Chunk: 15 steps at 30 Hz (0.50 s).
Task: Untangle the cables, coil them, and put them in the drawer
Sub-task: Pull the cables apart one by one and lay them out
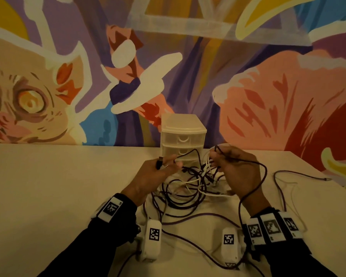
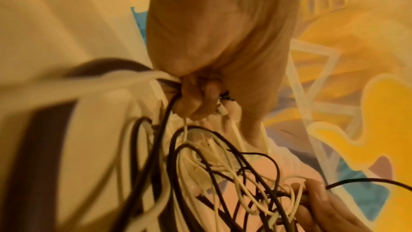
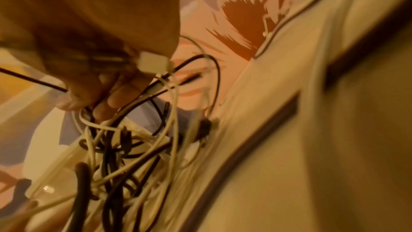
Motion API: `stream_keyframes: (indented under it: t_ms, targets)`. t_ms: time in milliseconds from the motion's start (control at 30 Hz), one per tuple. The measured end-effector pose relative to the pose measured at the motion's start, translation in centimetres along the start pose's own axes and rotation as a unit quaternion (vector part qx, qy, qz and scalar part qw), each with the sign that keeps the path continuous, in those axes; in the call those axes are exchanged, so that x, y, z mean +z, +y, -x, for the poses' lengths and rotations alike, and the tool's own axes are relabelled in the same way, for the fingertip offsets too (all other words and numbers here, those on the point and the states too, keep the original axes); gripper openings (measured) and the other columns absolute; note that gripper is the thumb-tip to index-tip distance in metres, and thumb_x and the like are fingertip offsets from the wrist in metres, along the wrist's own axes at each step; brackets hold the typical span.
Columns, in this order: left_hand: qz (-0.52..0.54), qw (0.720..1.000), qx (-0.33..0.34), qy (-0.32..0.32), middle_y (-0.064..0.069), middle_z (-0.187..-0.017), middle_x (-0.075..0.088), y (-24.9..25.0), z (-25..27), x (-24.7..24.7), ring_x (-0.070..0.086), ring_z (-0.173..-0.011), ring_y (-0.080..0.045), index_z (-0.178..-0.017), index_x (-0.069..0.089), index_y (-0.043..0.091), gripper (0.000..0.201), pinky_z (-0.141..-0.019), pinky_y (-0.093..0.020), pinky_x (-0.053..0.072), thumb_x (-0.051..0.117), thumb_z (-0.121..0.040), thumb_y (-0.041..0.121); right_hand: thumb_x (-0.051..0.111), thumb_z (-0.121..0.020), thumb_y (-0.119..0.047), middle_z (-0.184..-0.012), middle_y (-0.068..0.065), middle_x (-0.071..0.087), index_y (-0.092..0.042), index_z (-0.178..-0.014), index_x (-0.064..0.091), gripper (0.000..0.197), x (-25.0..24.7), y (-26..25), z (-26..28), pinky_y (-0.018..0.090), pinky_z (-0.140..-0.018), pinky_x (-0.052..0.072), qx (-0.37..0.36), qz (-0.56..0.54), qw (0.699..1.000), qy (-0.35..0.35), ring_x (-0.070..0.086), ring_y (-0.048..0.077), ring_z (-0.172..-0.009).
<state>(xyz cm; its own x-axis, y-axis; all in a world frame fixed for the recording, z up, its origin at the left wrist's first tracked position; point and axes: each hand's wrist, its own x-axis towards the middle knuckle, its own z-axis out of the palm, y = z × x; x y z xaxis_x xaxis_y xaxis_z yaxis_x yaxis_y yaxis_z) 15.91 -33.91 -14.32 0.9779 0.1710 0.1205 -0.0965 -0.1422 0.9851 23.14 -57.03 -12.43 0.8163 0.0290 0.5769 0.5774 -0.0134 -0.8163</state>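
Fingers [image 1: 169, 159] of the left hand [image 1: 154, 174] pinch a dark cable near its plug, at center frame, while the right hand [image 1: 238, 168] curls round another dark strand — both raised over the tangle [image 1: 190, 186] of black and white cables on the table [image 1: 48, 186]. The left-wrist view shows fingertips pressed together on several strands at once; the right-wrist view shows a white plug [image 3: 153, 63] against the palm. Both wrists hover just above the table, palms turned inward toward each other. The cables look light, limp and springy, likely to snag at their plugs, so a grip by the plug end, feeding it back through the loops, seems safest. The drawer unit [image 1: 183, 136] stands just behind the hands, its drawers closed.
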Motion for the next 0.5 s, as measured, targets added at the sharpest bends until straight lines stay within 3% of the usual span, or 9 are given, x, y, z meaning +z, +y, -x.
stream_keyframes:
  t_ms: [100,167,267,367,433,500]
  targets:
    - [-0.080,0.995,0.047,-0.034,0.024,-0.111,0.079,1.4,-0.2,1.0,0.070,-0.108,0.010,-0.119,0.079,0.039,0.041,-0.094,-0.011,0.051,0.089,-0.081,0.051,0.079,-0.092,-0.001,-0.077,0.012,0.079,0.003,-0.099,0.076,0.008,0.8,0.6,0.3,0.031,-0.065,0.065,0.072,-0.066,0.995,-0.008,0.078,0.024,-0.065]
    - [-0.166,0.983,0.070,-0.038,0.027,-0.107,0.078,1.8,-0.7,1.7,0.069,-0.105,0.011,-0.106,0.080,0.041,0.038,-0.090,-0.011,0.051,0.092,-0.074,0.058,0.076,-0.094,0.000,-0.081,0.018,0.079,0.003,-0.098,0.076,0.005,1.4,0.1,0.4,0.032,-0.066,0.065,0.088,-0.096,0.991,-0.019,0.079,0.029,-0.069]
    - [-0.263,0.963,0.061,0.000,0.024,-0.100,0.077,1.5,-1.7,1.7,0.070,-0.099,0.003,-0.093,0.080,0.042,0.044,-0.091,-0.027,0.056,0.089,-0.063,0.073,0.077,-0.094,-0.002,-0.082,0.018,0.079,0.003,-0.098,0.074,0.006,1.5,-0.3,0.7,0.028,-0.053,0.060,0.114,-0.105,0.986,-0.054,0.078,0.029,-0.064]
    - [-0.310,0.950,0.035,0.028,0.023,-0.101,0.076,2.0,-2.5,1.2,0.070,-0.100,-0.007,-0.092,0.078,0.052,0.053,-0.096,-0.042,0.058,0.073,-0.053,0.087,0.080,-0.090,0.002,-0.080,0.013,0.077,0.007,-0.091,0.074,0.008,1.1,-0.6,0.5,0.024,-0.048,0.054,0.047,-0.077,0.995,0.031,0.070,0.025,-0.048]
    - [-0.332,0.942,0.036,0.036,0.020,-0.101,0.076,2.8,-3.0,1.0,0.071,-0.099,-0.012,-0.096,0.077,0.052,0.058,-0.095,-0.044,0.058,0.065,-0.053,0.089,0.079,-0.091,0.001,-0.085,0.013,0.079,0.000,-0.087,0.077,0.005,1.3,-0.5,0.3,0.024,-0.053,0.056,-0.016,-0.054,0.994,0.092,0.073,0.026,-0.055]
    - [-0.360,0.932,0.033,0.028,0.016,-0.096,0.076,3.7,-3.4,1.0,0.071,-0.096,-0.016,-0.098,0.076,0.048,0.067,-0.094,-0.046,0.059,0.055,-0.053,0.093,0.079,-0.093,-0.004,-0.086,0.010,0.081,-0.011,-0.085,0.077,0.011,1.8,-0.1,0.5,0.031,-0.061,0.059,-0.031,-0.041,0.992,0.113,0.078,0.026,-0.068]
